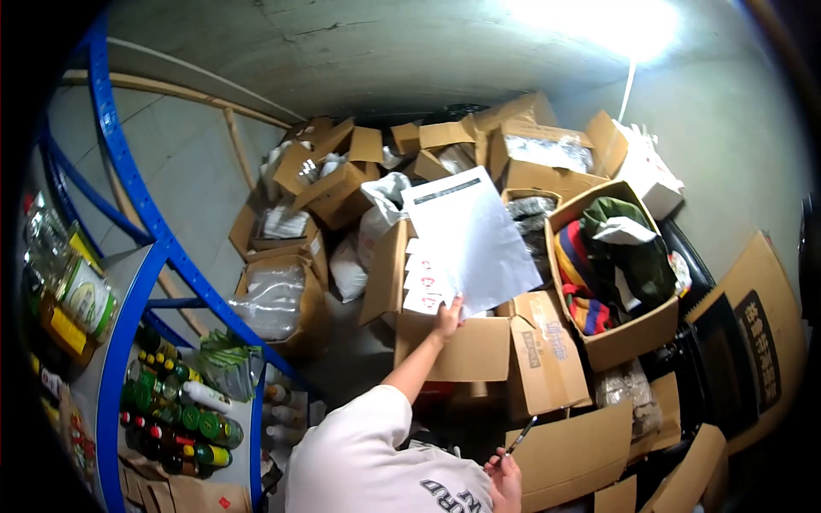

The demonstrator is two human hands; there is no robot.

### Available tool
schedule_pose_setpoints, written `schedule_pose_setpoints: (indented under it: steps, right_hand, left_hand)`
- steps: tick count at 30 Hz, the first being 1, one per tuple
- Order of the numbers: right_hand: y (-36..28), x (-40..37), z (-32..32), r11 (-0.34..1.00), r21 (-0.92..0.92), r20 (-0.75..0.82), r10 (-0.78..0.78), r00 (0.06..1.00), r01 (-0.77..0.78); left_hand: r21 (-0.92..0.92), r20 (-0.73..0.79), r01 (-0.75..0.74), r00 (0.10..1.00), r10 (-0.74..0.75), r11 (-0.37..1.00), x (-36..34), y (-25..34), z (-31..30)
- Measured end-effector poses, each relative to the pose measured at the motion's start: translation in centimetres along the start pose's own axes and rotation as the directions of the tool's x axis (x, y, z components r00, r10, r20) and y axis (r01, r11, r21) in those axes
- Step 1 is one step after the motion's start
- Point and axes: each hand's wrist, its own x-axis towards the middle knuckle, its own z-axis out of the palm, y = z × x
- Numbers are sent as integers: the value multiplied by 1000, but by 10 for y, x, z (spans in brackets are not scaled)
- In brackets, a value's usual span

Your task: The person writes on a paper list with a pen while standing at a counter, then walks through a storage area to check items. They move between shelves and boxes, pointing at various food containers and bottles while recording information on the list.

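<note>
My left hand [448, 319] is closed on the lower edge of a large white sheet of paper [479, 239], which has a dark printed strip along its top. The sheet hangs over an open cardboard box [453, 349] holding white items with red print [422, 278]. Lower down, my right hand [505, 479] is closed around a dark pen [522, 434], its tip pointing up and to the right.
Blue shelving [111, 376] with bottles [180, 402] stands at the left. Open cardboard boxes [340, 195] crowd the floor ahead. At the right, a box [633, 332] holds colourful and green cloth [629, 248]. Flattened cardboard [753, 342] leans at the far right.
</note>
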Motion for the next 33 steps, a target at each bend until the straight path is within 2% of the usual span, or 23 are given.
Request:
schedule_pose_setpoints:
  steps: [3,5,7,9,11,14,15,17,18,19,21,22,23,24,25,26,27,29,30,31,32,33]
  right_hand:
    - [-3,-6,10,995,-79,59,-60,996,65]
    - [-2,-9,14,986,-131,87,-89,992,100]
    - [-1,-10,19,973,-195,88,-109,990,125]
    - [3,-9,23,962,-235,92,-122,988,141]
    - [3,-9,32,962,-239,96,-116,989,135]
    - [9,6,37,952,-249,130,-148,980,177]
    - [10,8,49,939,-299,47,-165,985,172]
    - [14,12,66,945,-275,77,-160,984,175]
    - [17,19,70,958,-235,143,-132,981,163]
    - [19,23,74,966,-211,149,-122,981,152]
    - [21,37,82,917,-303,150,-223,963,259]
    - [20,44,90,888,-326,116,-303,946,324]
    - [17,50,105,853,-349,90,-382,920,388]
    - [11,63,109,721,-508,181,-445,877,470]
    - [8,75,122,656,-430,320,-532,784,620]
    - [2,81,137,715,-406,283,-493,823,568]
    - [-4,88,153,769,-380,247,-452,857,515]
    - [-14,115,179,694,-500,243,-462,853,518]
    - [-13,132,196,722,-487,121,-502,856,492]
    - [-15,144,215,496,-559,340,-593,729,664]
    - [-16,158,229,368,-651,381,-598,705,664]
    - [-15,172,243,232,-723,423,-597,682,651]
  left_hand:
    - [-15,22,-44,999,45,999,-1,1,0]
    - [28,31,-2,1000,1,1000,-5,8,1]
    - [81,69,-37,997,31,996,0,1,0]
    - [48,84,-19,996,15,999,-1,1,4]
    - [190,123,-27,992,4,981,3,-6,0]
    - [299,120,-27,993,-9,954,4,-9,-2]
    - [236,130,4,991,-35,972,2,-2,-2]
    - [77,115,-23,993,14,997,2,17,-1]
    - [191,149,1,988,-30,982,8,21,-12]
    - [228,135,-21,991,-11,973,20,15,-23]
    - [360,89,-52,996,21,932,34,28,-46]
    - [337,166,-112,984,58,935,37,40,-59]
    - [340,173,-139,981,83,930,46,44,-69]
    - [346,203,-102,979,32,933,50,47,-78]
    - [352,233,-69,972,-16,933,54,50,-86]
    - [310,263,-36,964,-49,950,58,51,-90]
    - [393,305,-80,951,-48,916,62,58,-93]
    - [509,366,-176,930,-26,843,88,36,-97]
    - [509,406,-165,911,-67,845,99,29,-98]
    - [509,446,-155,889,-105,846,110,23,-98]
    - [453,437,-226,900,6,863,117,9,-96]
    - [436,430,-86,894,-123,896,108,32,-95]
